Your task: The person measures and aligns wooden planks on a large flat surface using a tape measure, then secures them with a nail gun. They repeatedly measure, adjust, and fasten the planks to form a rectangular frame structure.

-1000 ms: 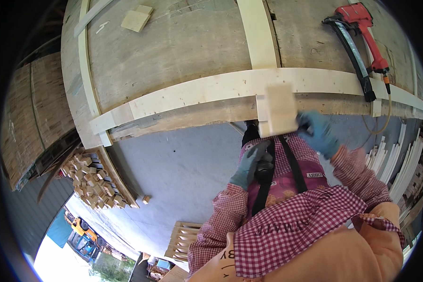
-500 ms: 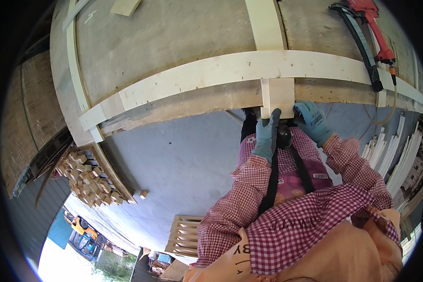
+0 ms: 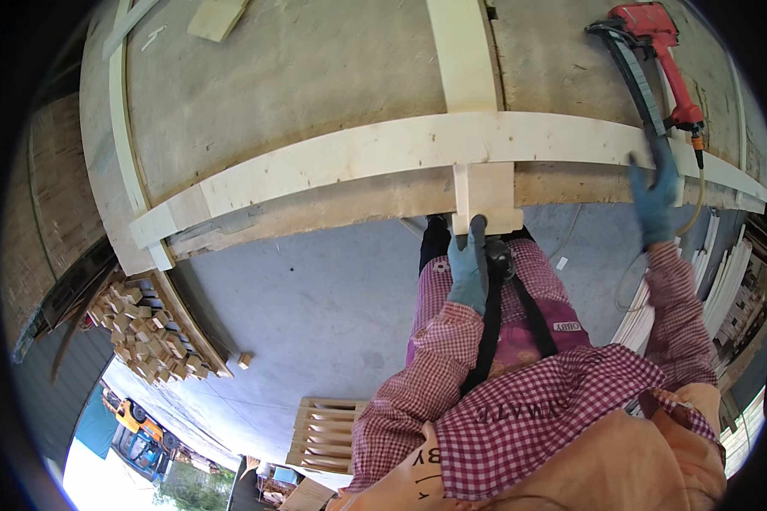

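Head view: our blue-gloved left hand (image 3: 469, 274) points straight up from below, thumb over the near end of a pale, squarish wooden block (image 3: 493, 189), grip closed on it. Block's overhanging the front edge of the brown wooden tabletop (image 3: 307, 94). Our blue-gloved right hand (image 3: 656, 203) is stretched forward, thumb spread, grip open by the red-and-black nail gun (image 3: 675, 95); can't tell if they're touching.

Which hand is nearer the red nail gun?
Right. The right hand is at the near end of the red nail gun, contact unclear; the left hand is farther left, on the wooden block.
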Demonstrator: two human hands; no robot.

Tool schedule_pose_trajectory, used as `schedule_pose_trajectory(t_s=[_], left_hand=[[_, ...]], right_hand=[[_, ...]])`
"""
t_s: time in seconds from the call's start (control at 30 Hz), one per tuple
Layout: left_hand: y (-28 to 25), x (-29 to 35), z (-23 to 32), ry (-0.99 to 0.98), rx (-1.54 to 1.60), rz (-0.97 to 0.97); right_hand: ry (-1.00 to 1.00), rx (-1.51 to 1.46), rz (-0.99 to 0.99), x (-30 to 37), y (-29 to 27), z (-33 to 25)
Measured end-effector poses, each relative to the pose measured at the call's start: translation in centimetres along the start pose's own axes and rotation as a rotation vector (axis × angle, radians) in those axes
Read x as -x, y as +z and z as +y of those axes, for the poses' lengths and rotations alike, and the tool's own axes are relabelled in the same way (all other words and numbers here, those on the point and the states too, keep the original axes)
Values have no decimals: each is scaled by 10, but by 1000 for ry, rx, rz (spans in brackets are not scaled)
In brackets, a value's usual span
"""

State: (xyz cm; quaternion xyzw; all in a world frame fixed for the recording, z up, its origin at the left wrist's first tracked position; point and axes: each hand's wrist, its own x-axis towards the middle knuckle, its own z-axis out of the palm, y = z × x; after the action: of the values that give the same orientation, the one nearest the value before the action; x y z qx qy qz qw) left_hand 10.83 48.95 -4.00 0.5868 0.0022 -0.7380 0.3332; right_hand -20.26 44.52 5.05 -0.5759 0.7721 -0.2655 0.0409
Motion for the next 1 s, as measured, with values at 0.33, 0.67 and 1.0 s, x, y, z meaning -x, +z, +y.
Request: schedule_pose_trajectory(t_s=[0.33, 0.67, 1.0], left_hand=[[11, 13, 12, -60, 19, 114], [37, 29, 20, 43, -57, 217], [33, 25, 16, 32, -3, 212]], right_hand=[[558, -51, -587, -192, -40, 271], [666, -314, -686, -247, 3, 271], [606, -261, -571, -238, -31, 171]])
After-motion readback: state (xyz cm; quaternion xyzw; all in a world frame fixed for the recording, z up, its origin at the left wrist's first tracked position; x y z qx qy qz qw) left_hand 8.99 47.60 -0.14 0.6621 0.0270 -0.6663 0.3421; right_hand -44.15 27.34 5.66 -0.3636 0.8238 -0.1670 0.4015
